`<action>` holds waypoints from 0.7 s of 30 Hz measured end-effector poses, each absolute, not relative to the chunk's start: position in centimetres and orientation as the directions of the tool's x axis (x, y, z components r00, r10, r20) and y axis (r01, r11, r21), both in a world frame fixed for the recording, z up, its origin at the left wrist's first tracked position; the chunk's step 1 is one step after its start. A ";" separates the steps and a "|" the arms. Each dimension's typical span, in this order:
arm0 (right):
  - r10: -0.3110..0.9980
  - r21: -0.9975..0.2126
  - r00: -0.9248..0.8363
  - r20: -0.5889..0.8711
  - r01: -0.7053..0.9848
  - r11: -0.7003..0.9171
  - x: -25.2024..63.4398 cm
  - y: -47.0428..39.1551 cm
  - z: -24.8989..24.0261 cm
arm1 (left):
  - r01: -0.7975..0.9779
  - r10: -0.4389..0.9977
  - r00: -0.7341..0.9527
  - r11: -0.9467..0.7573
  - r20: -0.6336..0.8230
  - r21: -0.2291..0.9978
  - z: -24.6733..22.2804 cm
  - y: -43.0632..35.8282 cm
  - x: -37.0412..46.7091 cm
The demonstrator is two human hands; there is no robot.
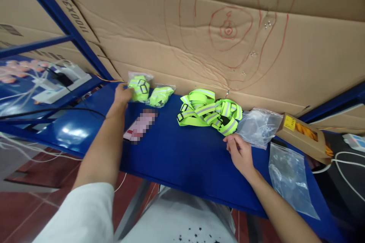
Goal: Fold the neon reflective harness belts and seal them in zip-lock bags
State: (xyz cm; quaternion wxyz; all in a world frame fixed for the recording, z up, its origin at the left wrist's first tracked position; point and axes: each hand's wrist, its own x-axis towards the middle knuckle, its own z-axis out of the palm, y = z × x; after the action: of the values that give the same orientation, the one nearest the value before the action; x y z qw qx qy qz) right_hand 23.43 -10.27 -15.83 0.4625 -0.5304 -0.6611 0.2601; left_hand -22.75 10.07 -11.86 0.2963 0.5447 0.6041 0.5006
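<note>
My left hand (123, 94) is at the left edge of a clear zip bag (139, 88) of neon-green reflective straps with black buckles, its thumb and fingers closed on the side of the bag. Right beside it lies a second bagged bundle of green straps (161, 96). In the middle of the table, a loose tangle of green reflective straps (211, 110) with grey stripes and black buckles is spread out. Just below its right end is my right hand (240, 153), fingers curled in, with nothing visible in them.
A phone (141, 126) lies on the blue table (171, 159). To the right are clear plastic bags (259, 125), another flat bag (291, 178) and a cardboard box (303, 138) with orange contents. A power strip (62, 83) with cables is at left. Cardboard (137, 30) walls the back.
</note>
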 end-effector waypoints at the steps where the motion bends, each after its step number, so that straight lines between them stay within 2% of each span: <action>1: 0.937 -0.821 -0.019 0.348 0.476 0.314 23.5 -10.3 -15.8 | 0.407 0.945 -0.293 -0.011 0.142 0.913 -12.3 10.5 -23.0; 3: 0.926 -0.784 -0.047 0.375 0.516 0.344 23.5 -10.3 -15.5 | 0.486 0.910 -0.407 0.145 0.076 0.862 -12.7 11.0 -23.3; 5: 0.915 -0.745 -0.085 0.393 0.554 0.372 23.4 -10.3 -15.3 | 0.567 0.883 -0.463 0.227 0.078 0.792 -12.5 11.1 -23.4; 9: 0.914 -0.716 -0.161 0.372 0.577 0.393 23.0 -10.2 -15.4 | 0.751 0.842 -0.454 0.185 0.292 0.634 -11.3 10.2 -21.5; 12: 0.915 -0.695 -0.241 0.325 0.595 0.404 22.7 -10.2 -15.9 | 0.850 0.905 -0.193 -0.039 0.379 0.525 -11.4 8.5 -17.0; 14: 0.911 -0.670 -0.291 0.293 0.617 0.413 22.6 -10.1 -16.3 | 0.845 0.941 0.074 -0.235 0.330 0.481 -12.0 7.2 -13.0; 16: 0.905 -0.637 -0.328 0.270 0.644 0.423 22.6 -10.1 -16.5 | 0.806 0.911 0.283 -0.395 0.300 0.440 -12.6 6.2 -8.9; 17: 0.902 -0.619 -0.342 0.263 0.657 0.430 22.7 -10.0 -16.6 | 0.802 0.877 0.383 -0.472 0.290 0.367 -12.8 5.8 -7.0; 19: 0.895 -0.584 -0.365 0.256 0.680 0.444 22.8 -9.9 -16.5 | 0.817 0.855 0.447 -0.510 0.264 0.270 -12.9 5.8 -4.2; 21: 0.888 -0.550 -0.383 0.256 0.697 0.460 23.0 -9.8 -16.5 | 0.833 0.872 0.451 -0.488 0.188 0.263 -12.8 6.4 -2.5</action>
State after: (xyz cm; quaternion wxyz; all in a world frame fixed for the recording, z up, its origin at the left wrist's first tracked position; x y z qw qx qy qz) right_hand 22.96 -9.85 -16.45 0.2656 -0.4879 -0.8119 0.1794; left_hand -2.52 6.38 -12.80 0.0662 0.8493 0.5018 0.1501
